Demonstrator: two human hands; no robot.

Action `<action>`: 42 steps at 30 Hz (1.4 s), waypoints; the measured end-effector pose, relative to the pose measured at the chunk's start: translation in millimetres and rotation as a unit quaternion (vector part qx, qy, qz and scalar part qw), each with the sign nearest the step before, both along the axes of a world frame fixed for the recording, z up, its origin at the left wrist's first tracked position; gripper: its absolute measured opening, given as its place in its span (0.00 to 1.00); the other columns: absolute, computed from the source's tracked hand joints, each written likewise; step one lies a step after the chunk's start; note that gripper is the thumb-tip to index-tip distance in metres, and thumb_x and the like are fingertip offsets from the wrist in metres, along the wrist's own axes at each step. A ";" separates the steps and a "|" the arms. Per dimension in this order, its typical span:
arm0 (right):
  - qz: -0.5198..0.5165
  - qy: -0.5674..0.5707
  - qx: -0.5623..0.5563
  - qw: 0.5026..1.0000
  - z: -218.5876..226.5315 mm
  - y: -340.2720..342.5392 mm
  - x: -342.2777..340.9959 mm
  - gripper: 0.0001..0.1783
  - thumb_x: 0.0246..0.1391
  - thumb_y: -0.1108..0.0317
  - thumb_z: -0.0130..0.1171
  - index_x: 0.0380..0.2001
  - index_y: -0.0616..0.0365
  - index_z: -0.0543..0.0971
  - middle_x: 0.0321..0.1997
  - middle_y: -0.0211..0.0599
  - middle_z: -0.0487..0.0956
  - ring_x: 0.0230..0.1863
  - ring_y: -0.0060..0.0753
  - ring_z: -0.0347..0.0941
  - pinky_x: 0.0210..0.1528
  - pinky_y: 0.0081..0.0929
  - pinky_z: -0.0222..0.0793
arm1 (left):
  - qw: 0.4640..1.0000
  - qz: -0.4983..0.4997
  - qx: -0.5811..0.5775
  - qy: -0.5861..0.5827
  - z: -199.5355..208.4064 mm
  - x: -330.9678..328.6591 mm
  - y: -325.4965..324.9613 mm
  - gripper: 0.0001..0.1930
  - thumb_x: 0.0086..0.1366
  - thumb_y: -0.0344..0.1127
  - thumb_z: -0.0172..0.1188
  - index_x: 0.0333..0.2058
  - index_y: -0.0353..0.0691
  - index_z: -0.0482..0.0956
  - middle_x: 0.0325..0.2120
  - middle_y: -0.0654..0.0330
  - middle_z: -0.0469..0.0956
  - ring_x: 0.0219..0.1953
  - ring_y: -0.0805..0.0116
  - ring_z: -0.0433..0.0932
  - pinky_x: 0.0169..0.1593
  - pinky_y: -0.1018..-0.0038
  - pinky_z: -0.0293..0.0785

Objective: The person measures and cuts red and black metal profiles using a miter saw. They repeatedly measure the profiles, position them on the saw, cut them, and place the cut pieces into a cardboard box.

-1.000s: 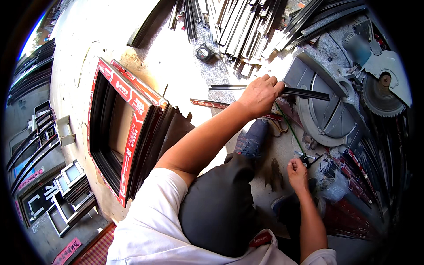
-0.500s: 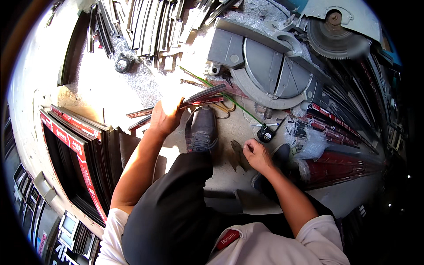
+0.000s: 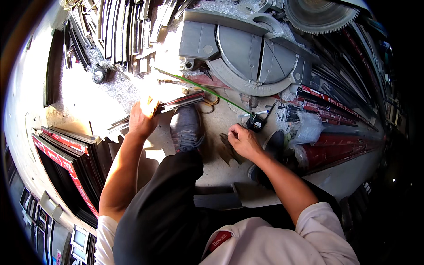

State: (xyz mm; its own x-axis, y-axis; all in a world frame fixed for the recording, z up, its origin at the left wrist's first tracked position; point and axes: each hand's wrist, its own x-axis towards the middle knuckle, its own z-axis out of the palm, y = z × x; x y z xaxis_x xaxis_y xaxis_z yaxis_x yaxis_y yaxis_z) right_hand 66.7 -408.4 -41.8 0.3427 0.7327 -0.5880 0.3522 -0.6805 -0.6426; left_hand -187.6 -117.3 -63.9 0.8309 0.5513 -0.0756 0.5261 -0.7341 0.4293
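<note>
My left hand (image 3: 142, 120) is wrapped round several dark metal profile strips (image 3: 180, 102), bundled side by side. They slant up to the right and reach over my grey shoe (image 3: 186, 128). My right hand (image 3: 243, 140) is closed with thumb and fingertips together; whatever is between them, if anything, is hidden. Just beyond its fingertips a black tape measure (image 3: 255, 123) lies on the floor. Its green blade (image 3: 212, 92) is drawn out toward the upper left, passing beyond the far end of the strips.
A grey mitre saw (image 3: 240, 55) stands ahead, its toothed blade (image 3: 322, 17) raised at the upper right. Cut profiles (image 3: 121, 33) lie at the far left near a second tape measure (image 3: 100, 75). Dark frames with red labels (image 3: 59, 154) stand left. Red-wrapped profiles (image 3: 340, 150) lie right.
The strips in my left hand were crossed and spread, with red labels showing; now they lie together and turned. My right hand stays closed near the tape measure. The whole view has shifted.
</note>
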 end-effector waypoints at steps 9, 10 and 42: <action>0.012 0.020 0.020 1.000 1.5 16.3 -4.9 0.10 0.65 0.65 0.60 0.43 0.59 0.78 0.38 0.48 0.85 0.38 0.53 0.83 0.42 0.43 0.76 | 0.999 -0.021 0.006 0.030 -10.1 -14.6 0.6 0.13 0.55 0.29 0.70 0.38 0.44 0.77 0.34 0.55 0.79 0.41 0.46 0.79 0.43 0.54 0.77; 0.011 0.022 0.026 0.999 1.6 17.6 -4.5 0.10 0.65 0.65 0.60 0.43 0.59 0.78 0.38 0.48 0.85 0.38 0.53 0.83 0.42 0.43 0.76 | 1.000 -0.020 0.004 0.019 -8.3 -13.5 0.8 0.13 0.55 0.29 0.70 0.39 0.44 0.78 0.34 0.55 0.79 0.40 0.46 0.79 0.43 0.54 0.77; -0.381 0.340 0.185 0.839 50.6 118.8 45.9 0.21 0.70 0.45 0.63 0.41 0.53 0.78 0.33 0.31 0.82 0.31 0.21 0.79 0.37 0.27 0.81 | 0.998 0.013 -0.045 0.030 98.7 82.6 30.4 0.16 0.68 0.45 0.70 0.44 0.38 0.84 0.36 0.55 0.84 0.44 0.53 0.80 0.51 0.59 0.76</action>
State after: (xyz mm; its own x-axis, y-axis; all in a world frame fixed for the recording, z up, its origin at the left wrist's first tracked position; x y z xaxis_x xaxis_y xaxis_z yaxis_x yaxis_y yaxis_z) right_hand 112.6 -289.6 8.8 0.4714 0.6291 -0.6181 -0.6293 -0.2510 -0.7355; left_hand -105.0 -87.0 34.8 0.8092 0.5609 -0.1750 0.5708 -0.6799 0.4604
